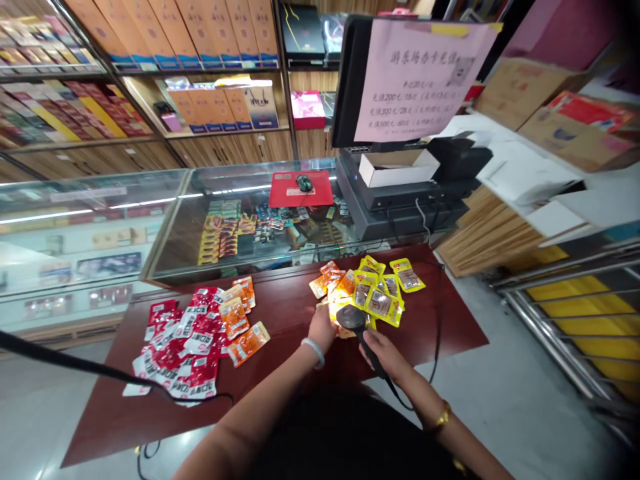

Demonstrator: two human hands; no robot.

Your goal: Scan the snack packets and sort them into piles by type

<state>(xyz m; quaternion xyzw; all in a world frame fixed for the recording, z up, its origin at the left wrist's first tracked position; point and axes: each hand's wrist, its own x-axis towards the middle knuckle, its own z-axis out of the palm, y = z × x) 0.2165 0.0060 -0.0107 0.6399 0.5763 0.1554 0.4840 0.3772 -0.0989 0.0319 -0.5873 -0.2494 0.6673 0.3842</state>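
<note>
My right hand [384, 353] is closed around the handle of a black barcode scanner [351, 318], whose head points down at a heap of yellow snack packets [383, 293] on a dark red table [290, 313]. My left hand [321, 328] rests on the near edge of that heap, fingers curled on a packet I cannot make out. Orange packets [330, 280] lie at the heap's left. A second spread of red and white packets [185, 343] with a few orange packets [243, 330] lies at the table's left.
A glass display counter [240, 220] stands behind the table, with a red mouse pad [301, 190] and mouse on top. A till monitor with a pink paper notice [417, 77] stands at the right. A black cable [75, 367] crosses the left. Metal railings [565, 313] at right.
</note>
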